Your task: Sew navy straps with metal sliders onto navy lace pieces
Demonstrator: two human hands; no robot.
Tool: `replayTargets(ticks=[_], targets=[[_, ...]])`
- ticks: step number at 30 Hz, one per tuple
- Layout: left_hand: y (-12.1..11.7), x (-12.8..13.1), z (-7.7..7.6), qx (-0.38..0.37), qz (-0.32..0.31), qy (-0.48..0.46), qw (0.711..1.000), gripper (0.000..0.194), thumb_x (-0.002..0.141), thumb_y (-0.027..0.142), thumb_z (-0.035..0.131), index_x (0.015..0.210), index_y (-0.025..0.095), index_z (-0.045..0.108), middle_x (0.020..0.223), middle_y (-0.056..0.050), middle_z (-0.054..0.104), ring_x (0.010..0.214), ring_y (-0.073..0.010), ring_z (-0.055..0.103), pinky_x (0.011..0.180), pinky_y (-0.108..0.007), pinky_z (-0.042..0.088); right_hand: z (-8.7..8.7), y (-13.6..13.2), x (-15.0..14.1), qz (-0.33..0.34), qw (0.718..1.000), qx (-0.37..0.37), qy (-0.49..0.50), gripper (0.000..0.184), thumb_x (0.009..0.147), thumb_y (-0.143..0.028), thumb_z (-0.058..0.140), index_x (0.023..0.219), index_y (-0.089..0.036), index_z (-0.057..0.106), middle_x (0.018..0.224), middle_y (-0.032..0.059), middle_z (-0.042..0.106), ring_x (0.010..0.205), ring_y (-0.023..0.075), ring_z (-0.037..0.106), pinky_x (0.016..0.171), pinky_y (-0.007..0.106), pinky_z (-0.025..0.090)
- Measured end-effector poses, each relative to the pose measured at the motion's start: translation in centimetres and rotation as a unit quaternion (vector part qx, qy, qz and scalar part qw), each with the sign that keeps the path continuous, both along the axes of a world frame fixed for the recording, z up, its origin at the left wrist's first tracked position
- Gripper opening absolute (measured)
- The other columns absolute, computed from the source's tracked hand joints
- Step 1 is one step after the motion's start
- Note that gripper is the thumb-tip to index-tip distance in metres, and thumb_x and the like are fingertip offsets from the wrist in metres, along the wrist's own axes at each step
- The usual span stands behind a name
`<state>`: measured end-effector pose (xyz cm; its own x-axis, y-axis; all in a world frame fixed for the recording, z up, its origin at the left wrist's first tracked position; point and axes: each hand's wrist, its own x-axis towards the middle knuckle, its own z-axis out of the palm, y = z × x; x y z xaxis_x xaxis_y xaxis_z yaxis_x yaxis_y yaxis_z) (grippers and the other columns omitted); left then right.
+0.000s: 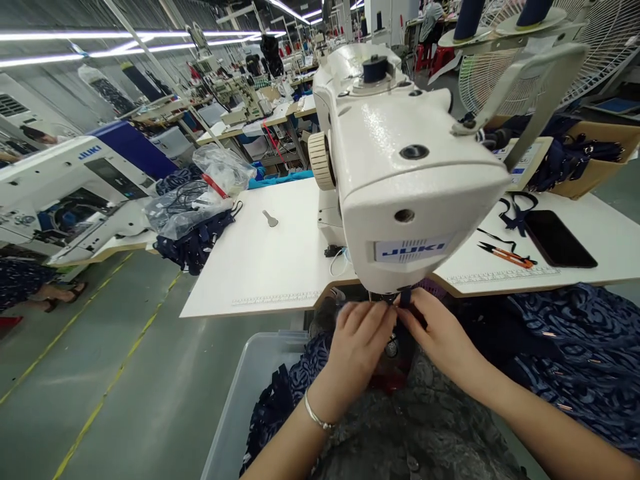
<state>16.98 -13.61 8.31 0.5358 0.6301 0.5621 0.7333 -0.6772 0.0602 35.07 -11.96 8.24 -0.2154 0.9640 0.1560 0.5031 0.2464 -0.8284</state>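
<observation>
A white JUKI sewing machine (420, 180) stands in front of me, its head over my fingers. My left hand (363, 333), with a silver bracelet (316, 412) at the wrist, is just below the needle area. Its fingers are curled and pressed together, hiding whatever they hold. My right hand (440, 330) pinches a small navy fabric strap (406, 297) beside the machine's presser area, close to the left fingertips. Below, navy patterned garments (280, 400) fill a clear plastic bin (233, 393). More navy patterned fabric (590, 360) lies to the right.
On the white table (270, 260) lies a small metal piece (270, 218). At right are orange thread snips (510, 255), a black phone (560, 239), and a cardboard box (607, 150) with navy pieces. Another JUKI machine (75, 193) stands left, beside a plastic-bagged pile (190, 207).
</observation>
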Motion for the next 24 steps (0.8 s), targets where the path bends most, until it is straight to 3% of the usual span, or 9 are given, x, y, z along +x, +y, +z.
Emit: replayTargets(ticks=[3,7,11,18,24], targets=[[-0.7,0.0,-1.3,0.022,-0.047,0.028,0.998,0.038,0.097,0.010,0.039,0.133,0.010,0.051,0.125,-0.010,0.065,0.122,-0.0198,0.053,0.104,-0.036,0.037,-0.9,0.6,-0.1,-0.042,0.997,-0.045,0.055,0.010,0.091,-0.033,0.050,0.093,-0.024,0.045,0.087,0.0017,0.047,0.069,0.0163,0.048,0.064,0.032,0.047],[-1.7,0.4,-2.4,-0.005,-0.003,0.036,0.999,0.045,0.094,0.010,0.043,0.139,0.013,0.046,0.132,-0.009,0.062,0.129,-0.0206,0.048,0.101,-0.037,0.033,-2.2,1.3,0.0,-0.035,0.981,-0.116,0.150,0.022,0.088,-0.040,0.057,0.097,-0.024,0.045,0.081,-0.0028,0.040,0.065,0.0135,0.044,0.062,0.027,0.046],[-2.1,0.6,-2.3,-0.006,0.017,0.047,0.999,0.041,0.094,0.020,0.050,0.135,0.017,0.052,0.132,-0.007,0.062,0.126,-0.0204,0.051,0.093,-0.036,0.035,-2.6,1.4,0.1,-0.025,0.970,-0.126,0.207,0.024,0.089,-0.045,0.055,0.097,-0.024,0.048,0.079,-0.0029,0.043,0.071,0.0140,0.048,0.066,0.025,0.047],[-2.0,1.2,-1.3,0.005,0.053,0.082,0.995,0.036,0.095,0.020,0.051,0.131,0.021,0.056,0.133,-0.003,0.061,0.123,-0.0182,0.053,0.086,-0.035,0.035,-2.5,3.3,0.6,-0.031,0.987,-0.039,0.150,0.018,0.093,-0.040,0.048,0.094,-0.023,0.054,0.074,-0.0009,0.053,0.068,0.0162,0.052,0.066,0.028,0.049],[-1.7,2.5,-0.8,0.011,0.111,0.075,0.991,0.033,0.098,0.031,0.049,0.127,0.018,0.058,0.129,-0.006,0.063,0.122,-0.0219,0.054,0.088,-0.037,0.035,-1.6,5.4,0.6,-0.017,0.999,0.019,0.035,0.017,0.089,-0.030,0.048,0.095,-0.021,0.061,0.090,0.0052,0.064,0.083,0.0213,0.060,0.078,0.035,0.050]])
